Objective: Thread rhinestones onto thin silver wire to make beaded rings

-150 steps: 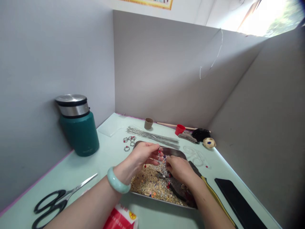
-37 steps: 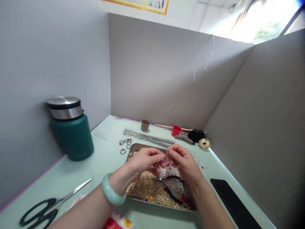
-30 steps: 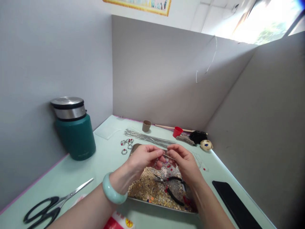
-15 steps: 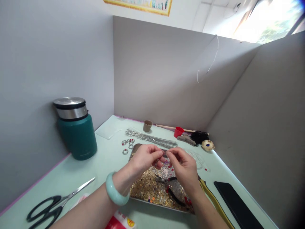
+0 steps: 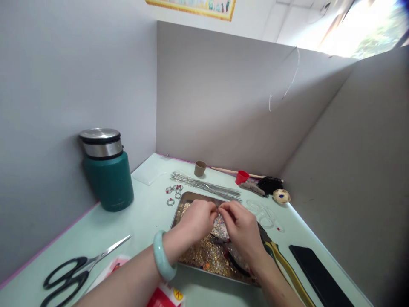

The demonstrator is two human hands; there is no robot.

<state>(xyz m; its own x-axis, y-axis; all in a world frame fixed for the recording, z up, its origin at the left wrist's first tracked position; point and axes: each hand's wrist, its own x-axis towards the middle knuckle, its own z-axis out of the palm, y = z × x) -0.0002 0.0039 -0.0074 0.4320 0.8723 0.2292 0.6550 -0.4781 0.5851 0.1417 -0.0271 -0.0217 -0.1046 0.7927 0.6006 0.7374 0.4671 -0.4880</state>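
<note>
Over a metal tray point(image 5: 195, 195) of gold and clear beads point(image 5: 204, 256), my left hand point(image 5: 198, 218) and my right hand point(image 5: 242, 228) are held close together, fingertips nearly meeting. Both hands are closed in a pinch. Whatever lies between the fingers is too small or hidden to make out. A pale green bangle point(image 5: 162, 256) circles my left wrist. Below the hands, small dark-handled pliers point(image 5: 237, 265) rest on the beads, partly covered by my right hand. Several small bead rings point(image 5: 170, 202) with red beads lie to the left of the tray.
A bundle of thin wires point(image 5: 207, 186) lies behind the tray. Scissors point(image 5: 86, 266) and a green flask point(image 5: 110, 181) stand left. On the right are yellow-handled pliers point(image 5: 289, 273), a black flat object point(image 5: 319, 275) and clear cord point(image 5: 263, 213). Brown point(image 5: 200, 169) and red cups point(image 5: 242, 177) sit behind.
My left hand has turned over so its back faces up, fingers curled in. My right fingertips have shifted slightly left and down. The camera view has moved a little.
</note>
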